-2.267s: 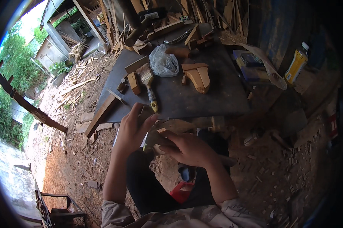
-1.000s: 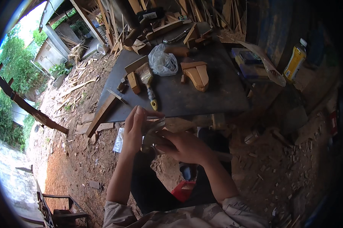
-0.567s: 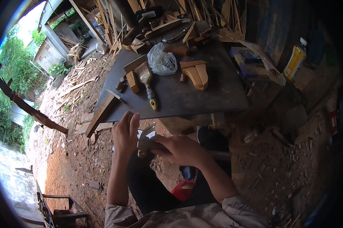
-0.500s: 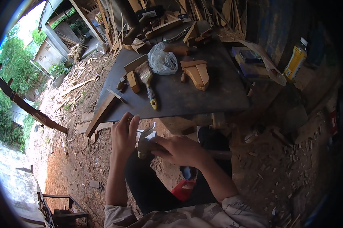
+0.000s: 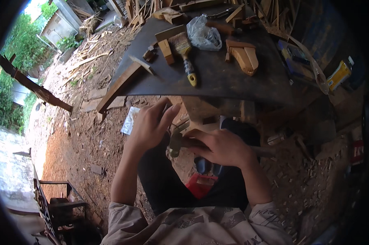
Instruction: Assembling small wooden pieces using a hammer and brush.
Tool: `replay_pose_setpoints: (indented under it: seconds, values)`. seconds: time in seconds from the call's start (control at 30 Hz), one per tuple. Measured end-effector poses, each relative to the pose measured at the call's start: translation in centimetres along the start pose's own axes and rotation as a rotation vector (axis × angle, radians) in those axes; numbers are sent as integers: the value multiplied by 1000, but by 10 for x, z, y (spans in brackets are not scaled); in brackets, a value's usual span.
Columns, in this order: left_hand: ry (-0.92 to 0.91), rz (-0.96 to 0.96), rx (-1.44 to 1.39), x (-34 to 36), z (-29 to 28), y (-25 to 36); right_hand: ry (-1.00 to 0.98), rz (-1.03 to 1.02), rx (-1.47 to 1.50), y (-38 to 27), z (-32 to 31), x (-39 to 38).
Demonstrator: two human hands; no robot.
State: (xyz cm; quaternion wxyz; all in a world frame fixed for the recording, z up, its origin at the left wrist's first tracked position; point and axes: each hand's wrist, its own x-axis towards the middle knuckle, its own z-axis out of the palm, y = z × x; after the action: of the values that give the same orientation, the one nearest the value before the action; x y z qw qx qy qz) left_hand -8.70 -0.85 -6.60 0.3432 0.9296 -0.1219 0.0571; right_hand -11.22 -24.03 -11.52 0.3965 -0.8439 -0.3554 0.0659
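Note:
My right hand [image 5: 221, 145] is closed round the handle [image 5: 264, 152] of a claw hammer, which runs out to the right under my wrist. The hammer's head [image 5: 175, 143] sticks out to the left of my fingers, over my knees. Just beyond it, below the table's front edge, is my left hand [image 5: 152, 122], thumb apart from the loosely bent fingers; its palm side is hidden. A small white packet [image 5: 129, 121] shows beside the left hand's outer edge; whether it touches the hand is unclear.
On the dark table [image 5: 217, 79] lie a paintbrush [image 5: 186, 61], a clear plastic bag [image 5: 203, 33], a shaped wooden piece [image 5: 244, 59] and wood blocks. A bar [image 5: 121, 87] overhangs its left corner. A yellow bottle [image 5: 340, 74] stands right. Something red [image 5: 201, 184] lies between my legs.
The view has shifted, so the table sits higher and further right. Both hands have stayed close together, hammer still in the right. The white packet now shows left of my left hand, not between the hands.

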Motion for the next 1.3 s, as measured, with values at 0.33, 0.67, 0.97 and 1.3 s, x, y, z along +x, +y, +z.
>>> replay_pose_setpoints:
  seconds: [0.33, 0.67, 0.97, 1.3]
  values:
    - [-314, 184, -51, -19, -10, 1, -116, 26, -327, -37, -16, -28]
    - [-442, 139, -147, -33, -24, 2, -194, -74, -543, -67, -19, -35]
    - [-433, 217, -81, -36, -34, 11, -222, -165, -688, -76, -23, -37]
    - [-310, 173, -193, -33, -28, 15, -61, -232, -1004, -69, -15, -42]
